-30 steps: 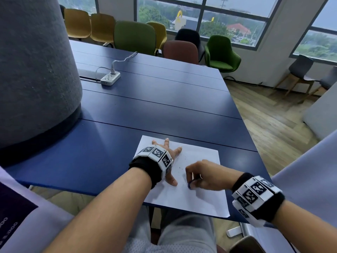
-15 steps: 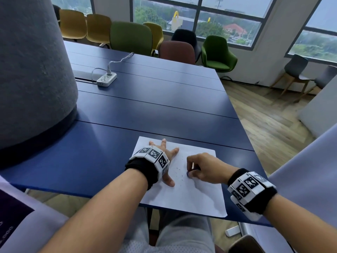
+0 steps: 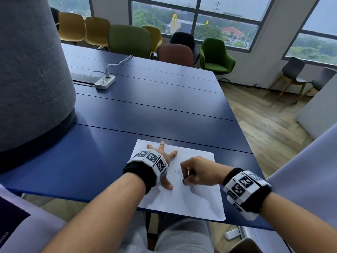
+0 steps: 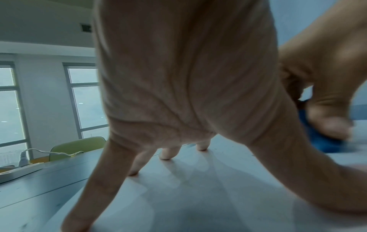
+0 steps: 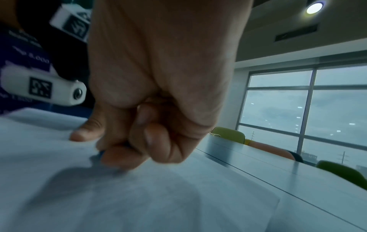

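Note:
A white sheet of paper (image 3: 191, 201) lies at the near edge of the blue table (image 3: 145, 110). My left hand (image 3: 164, 157) rests on the sheet with its fingers spread and straight; the left wrist view shows the fingertips (image 4: 164, 155) pressing the paper. Just to its right, my right hand (image 3: 197, 172) is curled round a small blue eraser-like block (image 3: 184, 181) and presses it onto the paper (image 5: 119, 204). The block (image 4: 321, 141) is blurred and mostly hidden by the fingers (image 5: 123, 158). Small dark specks (image 3: 176, 172) dot the paper between the hands.
A large grey round column (image 3: 31, 70) stands on the left of the table. A white power strip (image 3: 104, 82) with its cord lies further back. Coloured chairs (image 3: 129, 41) line the far edge. The table ends on the right above a wooden floor (image 3: 273, 128).
My right hand has slid the blue block a short way over the paper, first forward, then back towards my left thumb. The left hand has stayed pressed in place.

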### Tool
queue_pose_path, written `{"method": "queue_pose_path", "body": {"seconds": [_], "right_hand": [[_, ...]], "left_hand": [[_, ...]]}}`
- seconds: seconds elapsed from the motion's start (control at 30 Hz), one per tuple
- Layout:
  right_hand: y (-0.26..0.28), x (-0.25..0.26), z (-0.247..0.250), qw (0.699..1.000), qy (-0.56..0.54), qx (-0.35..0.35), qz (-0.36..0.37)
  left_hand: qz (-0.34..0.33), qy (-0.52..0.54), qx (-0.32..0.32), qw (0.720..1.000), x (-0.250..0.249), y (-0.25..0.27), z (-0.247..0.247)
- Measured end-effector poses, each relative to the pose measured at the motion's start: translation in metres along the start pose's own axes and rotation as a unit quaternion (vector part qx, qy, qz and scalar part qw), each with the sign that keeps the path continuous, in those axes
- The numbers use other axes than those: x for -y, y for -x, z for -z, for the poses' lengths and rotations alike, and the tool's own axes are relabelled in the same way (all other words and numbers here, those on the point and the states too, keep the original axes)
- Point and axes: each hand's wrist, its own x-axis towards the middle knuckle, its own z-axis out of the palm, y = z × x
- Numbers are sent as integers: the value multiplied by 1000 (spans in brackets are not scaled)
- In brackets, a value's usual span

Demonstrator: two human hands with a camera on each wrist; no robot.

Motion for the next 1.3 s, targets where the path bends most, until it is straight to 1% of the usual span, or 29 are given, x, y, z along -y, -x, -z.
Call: {"method": "queue_pose_path", "body": {"seconds": [0.03,0.07,0.1,0.2,0.23,0.27,0.37,0.4,0.43,0.53,0.57,0.6,0.63,0.73,0.77,0.83,0.9,0.93,1.03,1.07,1.2,1.27,1.3], "right_hand": [[4,1,0,999,-13,41,5],[5,2,2,998,-18,61,5],[3,2,3,998,-20,52,2],[-10,-7,5,998,-16,-58,-30],[-12,-9,5,996,-20,-72,-38],[-13,-9,6,997,-26,-63,-37],[-11,-6,8,999,-25,41,-17],[-12,-6,10,998,-23,53,-21],[-16,-8,13,999,-21,39,-31],[-30,-21,19,992,19,-90,-92],[-31,-23,18,987,31,-117,-105],[-31,-25,16,986,29,-122,-106],[-29,-26,14,990,15,-107,-96],[-25,-23,13,998,-16,-23,-63],[-25,-23,16,997,-10,-20,-68],[-28,-25,22,995,13,-54,-88],[-30,-28,22,992,35,-81,-93],[-30,-27,19,993,38,-76,-87],[-25,-22,11,998,19,-18,-51],[-25,-22,13,998,10,-14,-52],[-31,-35,23,993,2,-89,-82],[-31,-35,18,995,-1,-77,-63],[-29,-32,15,997,-2,-54,-45]], "left_hand": [[0,3,2,1000,0,0,0],[0,6,4,1000,0,1,0],[-1,8,4,1000,0,1,0],[-2,9,2,1000,1,0,-1],[-2,10,1,1000,0,-1,-1],[-2,9,-2,1000,0,-1,-2],[2,6,-4,1000,0,0,-2],[3,8,-5,1000,0,-1,-2],[4,9,-5,1000,0,-1,-2],[3,15,-5,1000,-1,-1,-2],[4,15,-4,1000,-1,0,-2],[5,11,-4,1000,-2,0,-2],[5,7,-3,1000,-2,1,-1],[6,7,0,1000,-2,2,0],[6,8,1,1000,-2,2,0],[3,12,0,1000,-2,2,0],[3,12,0,1000,-2,2,0],[5,11,1,1000,-2,2,0],[7,8,2,1000,-2,3,1],[6,8,2,1000,-2,3,1],[2,18,6,1000,-2,4,1],[3,19,8,1000,-2,4,1],[4,19,8,1000,-2,4,1]]}}
